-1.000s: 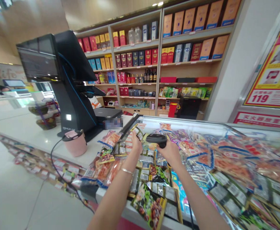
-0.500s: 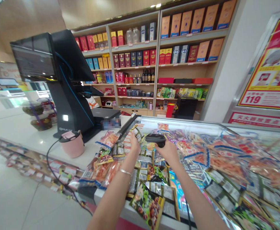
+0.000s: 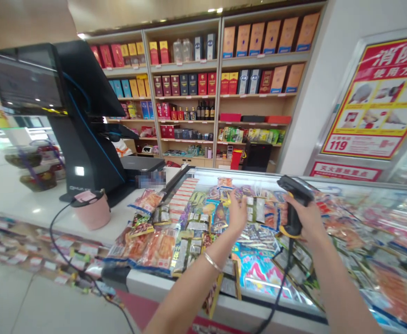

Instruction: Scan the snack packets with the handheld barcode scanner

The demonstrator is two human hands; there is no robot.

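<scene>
My right hand (image 3: pixel 308 215) grips a black and yellow barcode scanner (image 3: pixel 295 204), its head raised and tilted to the left, its cable hanging down. My left hand (image 3: pixel 237 213), with a bracelet on the wrist, hovers over the glass-topped case with fingers apart and nothing in them. Right beside its thumb lies a green and silver snack packet (image 3: pixel 258 209), back side up; I cannot tell whether they touch. Similar dark green packets (image 3: pixel 199 221) lie to the left of the hand. Packs of orange-coloured food (image 3: pixel 160 248) sit at the case's left end.
A black cash register (image 3: pixel 92 125) and a pink pot (image 3: pixel 92 209) stand on the white counter (image 3: pixel 50 215) at left. More snack packs (image 3: pixel 349 227) are heaped on the right of the case (image 3: pixel 252 294). Behind, shelves (image 3: pixel 186 96) hold boxes and bottles.
My left hand has moved right and let go of the snack packet it held. My right hand has carried the scanner right and turned it more upright. The view has swung slightly right.
</scene>
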